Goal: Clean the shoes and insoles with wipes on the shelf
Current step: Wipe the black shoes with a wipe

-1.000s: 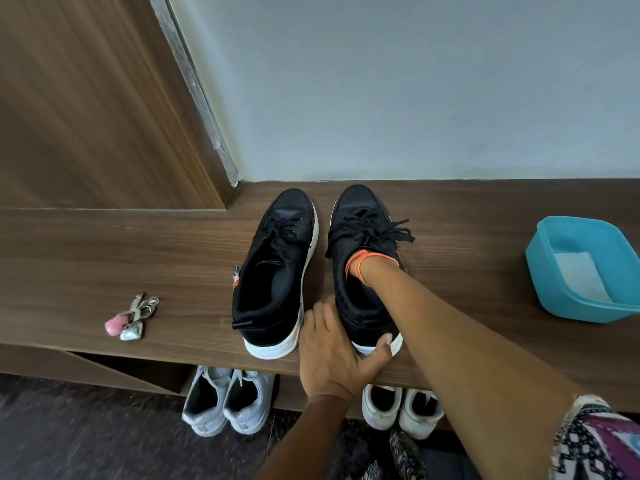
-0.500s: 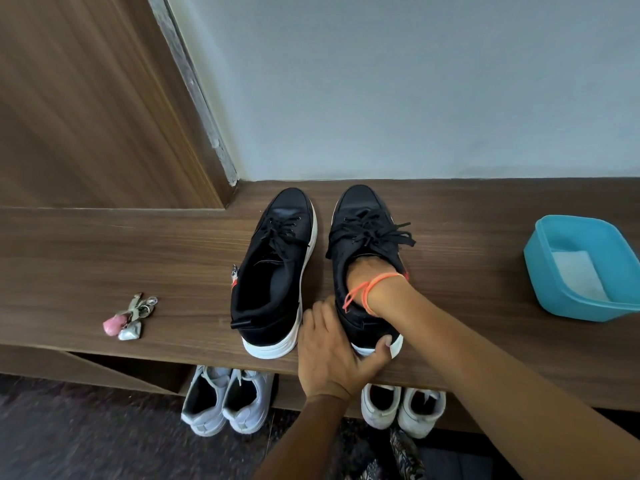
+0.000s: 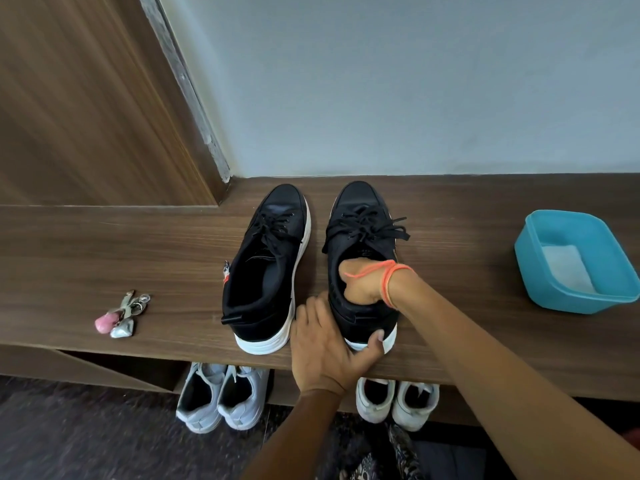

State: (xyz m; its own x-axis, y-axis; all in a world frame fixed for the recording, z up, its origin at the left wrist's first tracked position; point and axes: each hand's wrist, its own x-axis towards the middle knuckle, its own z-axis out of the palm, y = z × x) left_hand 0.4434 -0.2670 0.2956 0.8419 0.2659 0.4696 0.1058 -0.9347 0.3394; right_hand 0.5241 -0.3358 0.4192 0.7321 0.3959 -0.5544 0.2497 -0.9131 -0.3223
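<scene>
Two black shoes with white soles stand side by side on the wooden shelf [image 3: 138, 244], toes to the wall. My left hand [image 3: 325, 348] grips the heel of the right shoe [image 3: 360, 216], thumb round the back of the sole and fingers along its inner side. My right hand [image 3: 363, 285], with an orange thread at the wrist, reaches into that shoe's opening; its fingers are hidden inside. The left shoe [image 3: 266, 271] stands untouched with a dark, open mouth. A white wipe [image 3: 568, 268] lies in a blue tub [image 3: 540, 271] at the right.
A keychain with a pink charm [image 3: 121, 317] lies on the shelf at the left. Two pairs of white sneakers [image 3: 221, 396] [image 3: 398, 400] sit on the floor under the shelf's front edge. A wooden panel and a grey wall bound the back.
My right hand has drawn back out of the right shoe: only the wrist showed before, now the back of the hand shows. The left hand keeps its hold on the heel.
</scene>
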